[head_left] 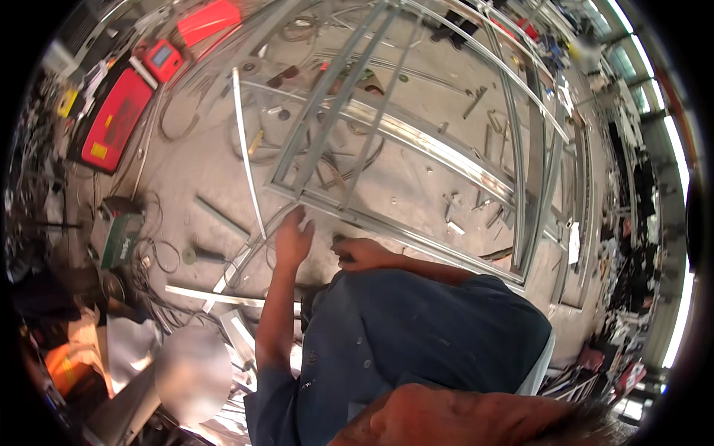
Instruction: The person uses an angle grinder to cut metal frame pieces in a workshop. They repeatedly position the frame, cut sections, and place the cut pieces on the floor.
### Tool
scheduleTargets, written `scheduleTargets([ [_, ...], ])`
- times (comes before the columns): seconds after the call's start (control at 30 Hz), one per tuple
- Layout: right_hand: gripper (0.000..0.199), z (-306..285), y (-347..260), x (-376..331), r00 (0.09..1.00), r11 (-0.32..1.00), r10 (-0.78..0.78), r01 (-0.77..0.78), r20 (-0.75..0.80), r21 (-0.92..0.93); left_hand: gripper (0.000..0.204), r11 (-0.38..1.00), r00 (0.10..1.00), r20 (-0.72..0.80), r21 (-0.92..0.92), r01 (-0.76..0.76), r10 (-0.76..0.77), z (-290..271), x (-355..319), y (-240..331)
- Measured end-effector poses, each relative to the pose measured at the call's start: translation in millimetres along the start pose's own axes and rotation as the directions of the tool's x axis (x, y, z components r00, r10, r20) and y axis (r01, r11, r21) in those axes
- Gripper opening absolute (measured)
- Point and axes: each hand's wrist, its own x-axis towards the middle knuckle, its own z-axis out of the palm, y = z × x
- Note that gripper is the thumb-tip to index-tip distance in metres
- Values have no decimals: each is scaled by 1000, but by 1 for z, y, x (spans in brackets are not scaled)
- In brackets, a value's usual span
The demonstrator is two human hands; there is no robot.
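A large frame of grey metal bars (416, 239) lies across the floor in front of me. My left hand (293, 241) reaches up to its near left corner, fingers stretched forward and thumb apart, with nothing visible in it. Whether the fingertips touch the bar I cannot tell. Just to the right, close to my body, my right hand (363, 254) is closed with its fingers curled. A small dark shape shows at those fingers, too small to name. Left of my left hand lies a long, thin pale strip (245, 152), its near end close to the hand.
An angle grinder (204, 256) lies on the floor at the left among tangled cables, beside a green box (121, 239). Farther left stands a red machine (115, 123). Metal offcuts (455, 214) are scattered inside the frame. Another person's feet (450, 36) show beyond it.
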Motion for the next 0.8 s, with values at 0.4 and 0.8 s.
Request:
scheduleTargets([
  [0.4,51,-76,66,-76,841,932,360,-305,-404,197,64,962,871,485,266,-63,-77,203,171,-24],
  [0.8,42,-91,92,-58,811,946,288,-156,-510,286,68,970,874,462,240,39,-149,170,122,10],
])
